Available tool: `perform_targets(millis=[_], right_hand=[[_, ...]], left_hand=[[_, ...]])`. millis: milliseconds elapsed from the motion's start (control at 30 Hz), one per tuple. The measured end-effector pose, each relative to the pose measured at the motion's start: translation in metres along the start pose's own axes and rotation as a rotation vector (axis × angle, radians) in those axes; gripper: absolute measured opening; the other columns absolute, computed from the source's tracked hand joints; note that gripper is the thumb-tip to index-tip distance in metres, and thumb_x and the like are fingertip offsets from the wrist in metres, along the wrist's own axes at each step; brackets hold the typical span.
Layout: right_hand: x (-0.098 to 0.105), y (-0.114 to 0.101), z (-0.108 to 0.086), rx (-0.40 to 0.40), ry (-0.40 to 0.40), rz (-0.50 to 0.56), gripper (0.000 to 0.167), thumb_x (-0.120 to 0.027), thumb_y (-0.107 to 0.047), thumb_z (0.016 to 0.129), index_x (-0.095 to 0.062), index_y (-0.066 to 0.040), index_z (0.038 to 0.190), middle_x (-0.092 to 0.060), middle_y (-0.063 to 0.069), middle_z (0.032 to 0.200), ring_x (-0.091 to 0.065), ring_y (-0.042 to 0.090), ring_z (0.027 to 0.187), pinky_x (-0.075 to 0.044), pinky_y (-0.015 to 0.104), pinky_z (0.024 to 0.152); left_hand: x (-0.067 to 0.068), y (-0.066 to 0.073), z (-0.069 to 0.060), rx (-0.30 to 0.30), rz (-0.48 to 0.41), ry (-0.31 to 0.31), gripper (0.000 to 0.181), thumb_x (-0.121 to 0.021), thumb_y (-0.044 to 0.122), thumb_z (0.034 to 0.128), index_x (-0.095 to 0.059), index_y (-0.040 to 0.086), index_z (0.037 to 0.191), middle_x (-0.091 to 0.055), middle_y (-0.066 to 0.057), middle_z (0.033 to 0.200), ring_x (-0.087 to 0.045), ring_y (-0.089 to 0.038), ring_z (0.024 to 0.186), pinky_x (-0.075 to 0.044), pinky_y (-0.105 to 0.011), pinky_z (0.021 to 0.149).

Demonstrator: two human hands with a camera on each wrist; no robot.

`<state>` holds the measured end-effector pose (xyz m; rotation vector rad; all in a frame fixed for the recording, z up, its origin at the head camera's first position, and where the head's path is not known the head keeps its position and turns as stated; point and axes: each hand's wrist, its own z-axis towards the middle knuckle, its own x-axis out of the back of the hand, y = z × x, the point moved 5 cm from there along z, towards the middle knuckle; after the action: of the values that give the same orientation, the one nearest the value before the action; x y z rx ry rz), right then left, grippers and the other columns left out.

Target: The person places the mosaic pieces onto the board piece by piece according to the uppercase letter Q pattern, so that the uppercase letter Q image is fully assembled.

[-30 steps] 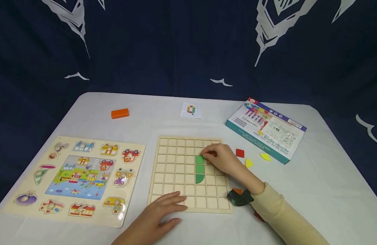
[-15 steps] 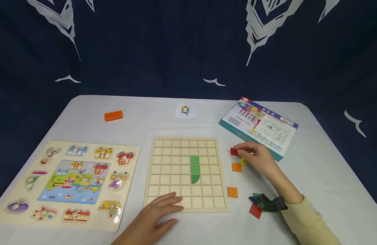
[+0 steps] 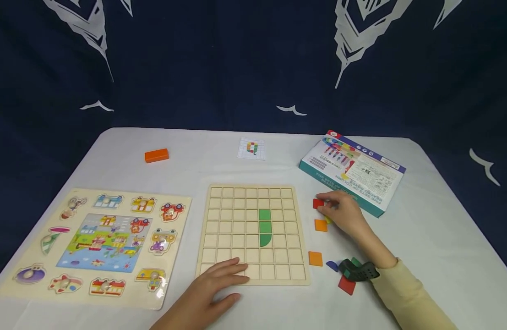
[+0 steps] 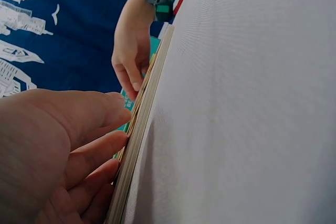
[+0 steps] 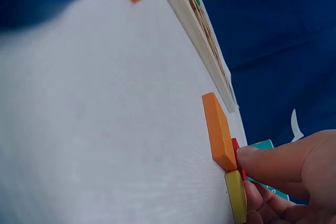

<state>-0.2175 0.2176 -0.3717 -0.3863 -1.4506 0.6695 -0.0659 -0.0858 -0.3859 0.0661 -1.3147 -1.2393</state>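
My right hand [image 3: 345,214] is at the red square tile [image 3: 318,203], right of the wooden grid board [image 3: 232,254], thumb and fingers pinching its edge. A yellow tile [image 5: 237,196] lies under that hand, mostly hidden in the head view. Just nearer is an orange square tile [image 3: 321,225]. My left hand [image 3: 212,288] rests on the board's near left edge, fingers spread and relaxed, holding nothing. In one column of the grid sit two green squares [image 3: 264,221] and a green quarter-round tile [image 3: 265,240] below them.
Near the right wrist lie another orange square [image 3: 315,259], a blue piece [image 3: 332,266] and a red square [image 3: 346,285]. A box [image 3: 354,172] stands behind the right hand. A pattern card [image 3: 252,149], an orange block [image 3: 156,156] and a picture puzzle [image 3: 100,247] are also on the table.
My right hand has left the top green square on the board and moved right to the red square tile, pinching it. The left hand stays on the board's edge.
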Motion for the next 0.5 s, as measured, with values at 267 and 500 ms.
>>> perform_targets(millis=[267,500], right_hand=[[0.0032,0.0020,-0.0040,-0.004,0.026,-0.005,0.023,-0.071,0.000,0.081,-0.067,0.001,0.103,-0.051,0.008,0.081,-0.047,0.024,0.074,-0.038,0.032,0.061],[-0.0011,0.0012,-0.0011,0.032,0.030,0.038,0.021,-0.071,0.003,0.080,-0.063,0.000,0.098,-0.056,0.007,0.080,-0.049,0.022,0.072,-0.041,0.025,0.058]], left_hand=[[-0.0006,0.0001,0.0022,0.012,-0.005,-0.011,0.028,-0.068,0.014,0.0861,-0.066,0.013,0.114,-0.054,0.003,0.131,-0.043,-0.021,0.125,-0.037,-0.036,0.101],[0.0007,0.0009,0.0008,0.019,-0.001,-0.001,0.030,-0.070,0.011,0.0841,-0.067,0.013,0.113,-0.055,0.002,0.130,-0.044,-0.022,0.125,-0.037,-0.037,0.101]])
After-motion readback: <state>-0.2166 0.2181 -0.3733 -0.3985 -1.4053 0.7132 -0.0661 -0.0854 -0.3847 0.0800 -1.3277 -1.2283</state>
